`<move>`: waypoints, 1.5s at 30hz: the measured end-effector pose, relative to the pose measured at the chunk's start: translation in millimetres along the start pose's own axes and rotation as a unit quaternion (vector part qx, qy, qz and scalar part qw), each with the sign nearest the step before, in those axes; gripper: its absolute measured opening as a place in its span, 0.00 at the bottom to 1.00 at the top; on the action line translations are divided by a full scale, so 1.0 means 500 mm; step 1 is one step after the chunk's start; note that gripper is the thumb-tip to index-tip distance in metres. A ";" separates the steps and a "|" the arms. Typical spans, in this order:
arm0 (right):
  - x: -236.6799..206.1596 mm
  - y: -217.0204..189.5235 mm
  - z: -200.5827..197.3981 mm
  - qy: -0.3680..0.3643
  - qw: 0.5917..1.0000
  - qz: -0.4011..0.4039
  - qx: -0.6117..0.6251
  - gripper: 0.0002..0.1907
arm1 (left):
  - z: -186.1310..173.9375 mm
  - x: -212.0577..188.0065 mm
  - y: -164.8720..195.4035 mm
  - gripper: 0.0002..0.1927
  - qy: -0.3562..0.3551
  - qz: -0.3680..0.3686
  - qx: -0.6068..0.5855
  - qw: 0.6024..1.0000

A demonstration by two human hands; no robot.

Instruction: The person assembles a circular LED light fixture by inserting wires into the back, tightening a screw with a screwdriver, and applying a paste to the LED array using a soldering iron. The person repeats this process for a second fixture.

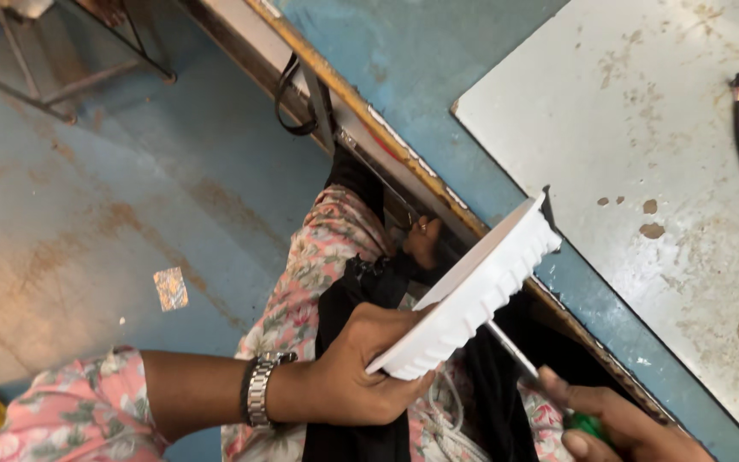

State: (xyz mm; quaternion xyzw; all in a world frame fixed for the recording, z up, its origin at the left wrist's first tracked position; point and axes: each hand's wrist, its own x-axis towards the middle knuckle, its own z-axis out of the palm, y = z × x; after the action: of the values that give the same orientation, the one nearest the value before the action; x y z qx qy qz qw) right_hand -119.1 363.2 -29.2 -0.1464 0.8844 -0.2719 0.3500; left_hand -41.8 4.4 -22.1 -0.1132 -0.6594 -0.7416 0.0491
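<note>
Ribbed white plastic housing [472,295] in left hand [369,364], screwdriver [549,385] in right hand [617,428].

A round white ribbed plastic housing [472,291] is gripped at its lower rim by the left hand [369,368]. Just below that grip, a green-handled screwdriver [549,389] is held by the right hand [617,423], its shaft reaching under the housing.

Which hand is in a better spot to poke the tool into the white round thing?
Probably the right hand: it grips the green-handled screwdriver, whose shaft already reaches the white ribbed housing. The left hand is busy holding that housing.
</note>
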 end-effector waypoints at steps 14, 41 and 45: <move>-0.001 -0.148 -0.034 -0.223 0.817 0.160 -0.508 0.29 | -0.001 -0.003 -0.024 0.15 -0.040 -0.027 0.008 0.999; 0.025 -0.006 0.040 -0.043 0.949 -0.202 0.239 0.19 | 0.024 0.008 -0.001 0.22 -0.038 -0.042 0.033 0.998; 0.036 -0.022 0.054 -0.369 0.610 0.040 0.700 0.21 | 0.010 0.014 0.011 0.27 -0.066 0.090 0.122 0.986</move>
State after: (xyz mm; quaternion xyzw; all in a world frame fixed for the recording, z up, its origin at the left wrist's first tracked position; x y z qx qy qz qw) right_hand -112.3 336.0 -49.0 0.0906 0.2261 -0.7167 0.6535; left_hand -47.0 9.1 -14.5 -0.2134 -0.7340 -0.6391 0.0853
